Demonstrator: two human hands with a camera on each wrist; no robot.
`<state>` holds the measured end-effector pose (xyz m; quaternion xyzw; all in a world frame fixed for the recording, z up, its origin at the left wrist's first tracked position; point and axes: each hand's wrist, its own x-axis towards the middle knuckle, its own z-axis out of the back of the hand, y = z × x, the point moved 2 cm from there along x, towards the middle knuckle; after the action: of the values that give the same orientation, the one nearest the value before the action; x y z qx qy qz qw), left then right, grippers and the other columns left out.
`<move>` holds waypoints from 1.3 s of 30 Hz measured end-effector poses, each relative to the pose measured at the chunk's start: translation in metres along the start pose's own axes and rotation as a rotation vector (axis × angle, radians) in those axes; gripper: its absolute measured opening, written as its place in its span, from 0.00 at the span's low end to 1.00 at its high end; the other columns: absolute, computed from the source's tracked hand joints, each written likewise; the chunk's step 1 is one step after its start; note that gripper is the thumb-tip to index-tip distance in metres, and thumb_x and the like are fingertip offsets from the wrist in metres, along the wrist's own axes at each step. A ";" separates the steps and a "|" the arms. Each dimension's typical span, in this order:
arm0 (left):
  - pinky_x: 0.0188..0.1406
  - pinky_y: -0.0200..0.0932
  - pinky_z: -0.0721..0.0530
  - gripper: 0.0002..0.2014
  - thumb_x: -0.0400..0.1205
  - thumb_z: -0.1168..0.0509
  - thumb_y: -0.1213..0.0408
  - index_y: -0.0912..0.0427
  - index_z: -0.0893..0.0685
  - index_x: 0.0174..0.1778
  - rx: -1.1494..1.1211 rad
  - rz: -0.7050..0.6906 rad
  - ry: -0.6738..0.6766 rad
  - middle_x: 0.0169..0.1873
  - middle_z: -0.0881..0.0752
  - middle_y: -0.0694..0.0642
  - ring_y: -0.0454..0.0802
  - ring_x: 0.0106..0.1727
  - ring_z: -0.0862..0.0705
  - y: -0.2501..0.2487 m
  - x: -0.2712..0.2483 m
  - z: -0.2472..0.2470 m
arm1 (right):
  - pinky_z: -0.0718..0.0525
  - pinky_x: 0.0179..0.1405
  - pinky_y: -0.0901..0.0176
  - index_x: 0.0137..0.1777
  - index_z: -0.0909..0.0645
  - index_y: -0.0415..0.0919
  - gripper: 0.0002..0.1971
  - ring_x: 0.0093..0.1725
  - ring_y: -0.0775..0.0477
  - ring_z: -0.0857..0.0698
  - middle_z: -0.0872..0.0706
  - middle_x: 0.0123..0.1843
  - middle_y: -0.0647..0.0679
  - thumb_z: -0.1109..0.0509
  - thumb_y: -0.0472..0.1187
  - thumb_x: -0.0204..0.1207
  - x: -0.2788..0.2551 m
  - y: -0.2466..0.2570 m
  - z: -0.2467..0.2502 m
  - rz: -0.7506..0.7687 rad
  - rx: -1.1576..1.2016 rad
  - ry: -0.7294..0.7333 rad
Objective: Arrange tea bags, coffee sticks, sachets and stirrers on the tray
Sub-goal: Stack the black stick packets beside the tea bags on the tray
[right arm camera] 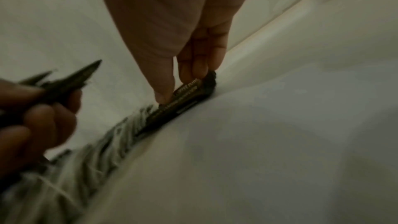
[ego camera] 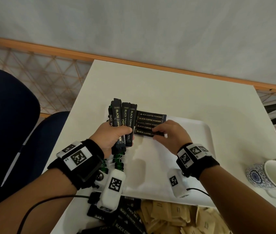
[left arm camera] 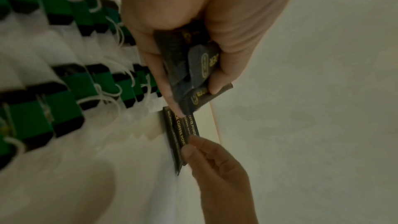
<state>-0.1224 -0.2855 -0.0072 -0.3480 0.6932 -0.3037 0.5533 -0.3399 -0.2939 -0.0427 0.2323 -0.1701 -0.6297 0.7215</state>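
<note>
Gripping a fanned bundle of coffee sticks (ego camera: 123,122) at frame centre, left hand (ego camera: 115,137) curls tight. Sticks: slim black packets, gold "BLACK COFFEE POWDER" lettering. Right hand (ego camera: 169,134) pinches the nearest stick of a row (ego camera: 149,123) lying on the white tray (ego camera: 201,132).

Tea bags (ego camera: 119,162) at the tray's (ego camera: 206,132) left edge: largely hidden under the left hand (ego camera: 112,138). Coffee stick pile (ego camera: 117,220) cut off by bottom frame edge. Right wrist view: blurred.
</note>
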 end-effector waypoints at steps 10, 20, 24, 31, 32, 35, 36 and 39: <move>0.48 0.52 0.13 0.12 0.76 0.28 0.75 0.61 0.11 0.54 0.063 -0.068 0.015 0.46 0.09 0.63 0.58 0.47 0.11 0.006 -0.007 -0.017 | 0.18 0.43 0.56 0.46 0.14 0.54 0.04 0.42 0.51 0.15 0.10 0.42 0.50 0.30 0.44 0.78 -0.005 0.053 -0.001 -0.096 0.682 0.104; 0.36 0.51 0.10 0.04 0.81 0.34 0.68 0.64 0.18 0.48 -0.119 0.046 -0.017 0.36 0.21 0.60 0.53 0.32 0.17 -0.004 -0.014 -0.005 | 0.31 0.51 0.66 0.60 0.14 0.52 0.12 0.50 0.56 0.23 0.18 0.50 0.55 0.34 0.42 0.80 -0.007 0.017 0.009 -0.122 0.033 0.146; 0.38 0.53 0.10 0.04 0.81 0.35 0.70 0.65 0.18 0.50 -0.092 0.050 -0.020 0.40 0.19 0.62 0.54 0.35 0.15 -0.002 -0.010 0.001 | 0.25 0.56 0.65 0.56 0.12 0.52 0.10 0.55 0.55 0.19 0.14 0.53 0.56 0.30 0.44 0.78 -0.005 0.016 0.004 -0.138 0.014 0.132; 0.43 0.52 0.12 0.07 0.80 0.33 0.70 0.63 0.16 0.53 -0.003 0.036 -0.037 0.47 0.13 0.67 0.63 0.49 0.13 -0.001 -0.008 0.008 | 0.24 0.50 0.60 0.52 0.11 0.51 0.08 0.47 0.53 0.21 0.22 0.42 0.57 0.29 0.46 0.76 0.007 0.018 -0.005 -0.023 -0.081 0.057; 0.40 0.50 0.12 0.07 0.80 0.33 0.71 0.63 0.15 0.53 -0.004 0.030 -0.042 0.47 0.13 0.66 0.62 0.48 0.13 -0.001 -0.007 0.008 | 0.25 0.49 0.60 0.51 0.11 0.52 0.07 0.46 0.54 0.23 0.23 0.41 0.57 0.29 0.47 0.76 0.007 0.018 -0.006 -0.017 -0.097 0.053; 0.31 0.43 0.11 0.08 0.80 0.33 0.72 0.61 0.15 0.53 -0.012 0.008 -0.055 0.44 0.12 0.60 0.55 0.40 0.13 -0.002 -0.007 0.008 | 0.25 0.48 0.60 0.51 0.11 0.51 0.07 0.46 0.55 0.24 0.22 0.40 0.57 0.29 0.47 0.76 0.008 0.018 -0.007 0.002 -0.102 0.037; 0.30 0.43 0.12 0.08 0.80 0.33 0.72 0.60 0.15 0.53 -0.014 0.006 -0.058 0.44 0.12 0.59 0.54 0.40 0.13 -0.002 -0.006 0.008 | 0.23 0.49 0.59 0.50 0.12 0.51 0.06 0.46 0.55 0.23 0.21 0.40 0.57 0.28 0.46 0.75 0.008 0.018 -0.007 0.011 -0.095 0.027; 0.37 0.47 0.12 0.09 0.79 0.32 0.72 0.61 0.14 0.53 -0.010 0.006 -0.062 0.46 0.12 0.61 0.56 0.43 0.12 -0.001 -0.005 0.007 | 0.22 0.51 0.58 0.50 0.12 0.50 0.06 0.46 0.54 0.24 0.22 0.39 0.57 0.27 0.45 0.74 0.009 0.015 -0.009 0.033 -0.081 0.003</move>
<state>-0.1148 -0.2819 -0.0050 -0.3579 0.6784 -0.2874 0.5737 -0.3212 -0.3005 -0.0427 0.2010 -0.1471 -0.6238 0.7408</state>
